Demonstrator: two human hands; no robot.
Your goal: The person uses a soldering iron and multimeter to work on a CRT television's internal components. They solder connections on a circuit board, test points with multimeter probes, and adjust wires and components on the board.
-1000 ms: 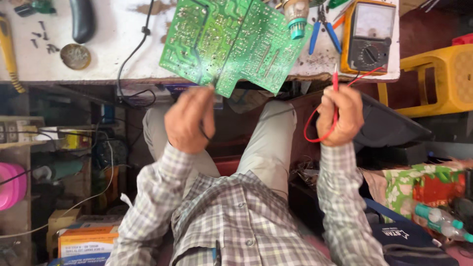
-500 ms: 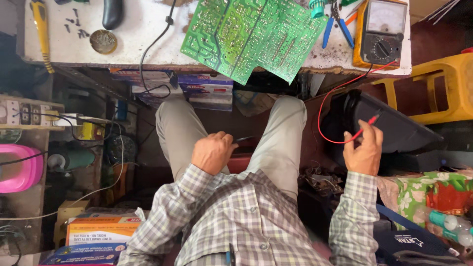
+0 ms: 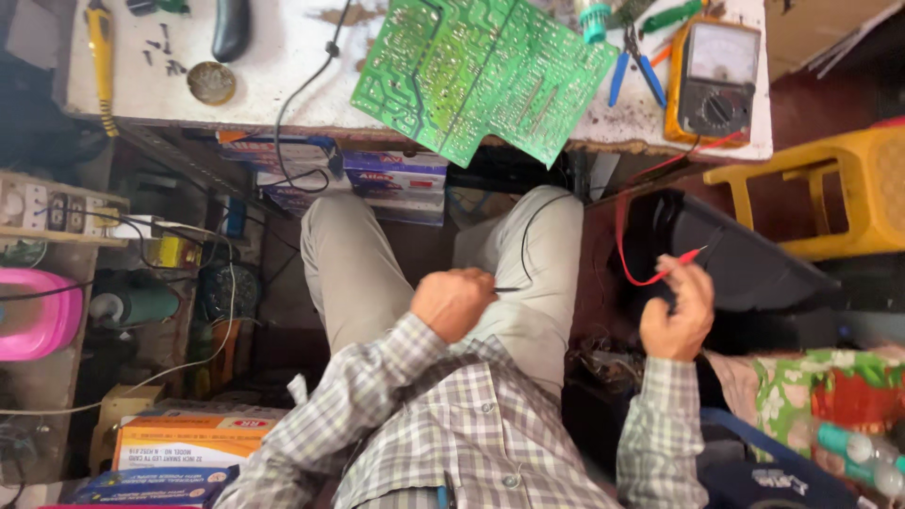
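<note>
Over the lap: left hand [image 3: 452, 302] closed around a black probe [image 3: 509, 288], its thin tip pointing right across the thigh; a black lead [image 3: 528, 226] runs from it up over the right leg
Right of the knees: right hand [image 3: 677, 306] pinching a red probe [image 3: 686, 256] between thumb and fingers; its red lead [image 3: 630, 236] loops up toward the bench; both hands sit well apart, each below the bench edge
Open room: the gap between the two hands is free above the trousers; knees fill the space just under the white workbench [image 3: 283, 66], whose front edge crosses the view above the hands
Left side: crowded shelves with a power strip [image 3: 47, 207], a pink tub [image 3: 38, 320] and an orange carton [image 3: 189, 438] hem in the left elbow
Right side: a yellow plastic stool [image 3: 830, 188] and a dark panel [image 3: 735, 254] stand close beyond the right hand
On the bench, farthest: a green circuit board [image 3: 481, 75] overhanging the front edge, well above both hands; an orange-cased analogue meter [image 3: 712, 80] to its right, with blue-handled pliers [image 3: 632, 71] between; a small round tin [image 3: 210, 82] and a yellow-handled tool [image 3: 99, 47] to the left
</note>
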